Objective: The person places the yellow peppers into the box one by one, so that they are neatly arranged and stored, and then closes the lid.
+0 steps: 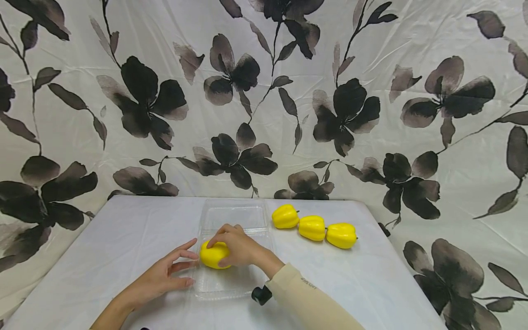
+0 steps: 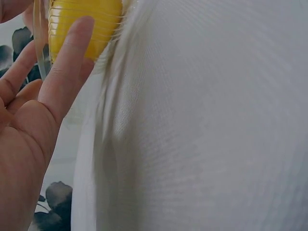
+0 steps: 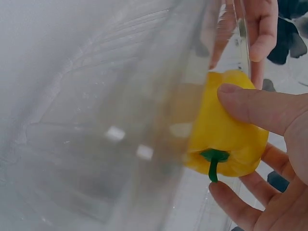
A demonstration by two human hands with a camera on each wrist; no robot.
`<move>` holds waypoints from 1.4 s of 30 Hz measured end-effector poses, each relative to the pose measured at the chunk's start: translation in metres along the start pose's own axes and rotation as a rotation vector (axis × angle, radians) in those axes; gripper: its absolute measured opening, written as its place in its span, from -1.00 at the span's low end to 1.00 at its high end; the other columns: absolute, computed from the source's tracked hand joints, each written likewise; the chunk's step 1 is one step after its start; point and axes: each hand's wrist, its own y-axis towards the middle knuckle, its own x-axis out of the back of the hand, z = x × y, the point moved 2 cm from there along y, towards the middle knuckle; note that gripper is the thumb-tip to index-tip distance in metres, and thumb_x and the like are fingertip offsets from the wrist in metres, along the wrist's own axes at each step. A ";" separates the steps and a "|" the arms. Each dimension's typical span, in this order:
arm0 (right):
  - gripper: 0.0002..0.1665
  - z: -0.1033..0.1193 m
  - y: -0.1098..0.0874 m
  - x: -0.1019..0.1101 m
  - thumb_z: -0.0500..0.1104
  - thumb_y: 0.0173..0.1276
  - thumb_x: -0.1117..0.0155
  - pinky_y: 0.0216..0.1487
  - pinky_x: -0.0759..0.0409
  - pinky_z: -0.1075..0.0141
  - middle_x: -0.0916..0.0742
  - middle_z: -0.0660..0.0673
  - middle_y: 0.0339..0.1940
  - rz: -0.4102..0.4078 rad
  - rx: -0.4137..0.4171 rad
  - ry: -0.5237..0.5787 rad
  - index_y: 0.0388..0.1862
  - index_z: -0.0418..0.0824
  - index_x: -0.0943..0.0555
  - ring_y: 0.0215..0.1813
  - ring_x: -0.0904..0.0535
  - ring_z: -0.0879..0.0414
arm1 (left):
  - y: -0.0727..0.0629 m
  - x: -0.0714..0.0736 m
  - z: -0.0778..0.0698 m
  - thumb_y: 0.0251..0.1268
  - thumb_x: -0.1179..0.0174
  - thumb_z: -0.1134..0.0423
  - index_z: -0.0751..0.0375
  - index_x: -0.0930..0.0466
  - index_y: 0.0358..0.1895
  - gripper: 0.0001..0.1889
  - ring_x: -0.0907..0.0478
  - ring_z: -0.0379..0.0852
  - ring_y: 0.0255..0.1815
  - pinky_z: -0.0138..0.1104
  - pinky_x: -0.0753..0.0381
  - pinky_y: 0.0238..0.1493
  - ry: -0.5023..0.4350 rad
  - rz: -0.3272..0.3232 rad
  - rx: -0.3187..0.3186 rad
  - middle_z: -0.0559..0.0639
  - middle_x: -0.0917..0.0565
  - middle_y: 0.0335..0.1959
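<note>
A yellow bell pepper (image 1: 212, 256) with a green stem sits inside the clear plastic clamshell container (image 1: 237, 288), at the left side of its near half. My right hand (image 1: 241, 247) grips this pepper from above; the right wrist view shows the thumb on one side of the pepper (image 3: 231, 125) and fingers on the other. My left hand (image 1: 165, 275) is at the container's left wall with its fingers spread and fairly straight. In the left wrist view a finger lies against the ribbed clear wall, with the pepper (image 2: 103, 29) behind it.
Three more yellow bell peppers lie in a slanting row right of the container: one at the back (image 1: 284, 217), a middle one (image 1: 311, 228) and a near one (image 1: 341, 235). The container's lid (image 1: 235, 215) lies folded back on the white-covered table (image 1: 136, 229). A floral curtain hangs behind.
</note>
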 end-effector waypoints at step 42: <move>-0.35 -0.017 -0.029 0.063 -0.14 0.36 -0.59 0.47 -0.51 0.11 -0.54 -0.05 0.48 0.025 0.026 -0.065 0.41 0.04 -0.63 0.47 -0.42 -0.02 | 0.001 -0.002 0.000 0.39 -0.45 0.24 0.21 -0.45 0.36 -0.45 -0.35 0.43 0.55 0.01 -0.51 0.45 0.006 -0.002 -0.025 0.16 0.15 0.79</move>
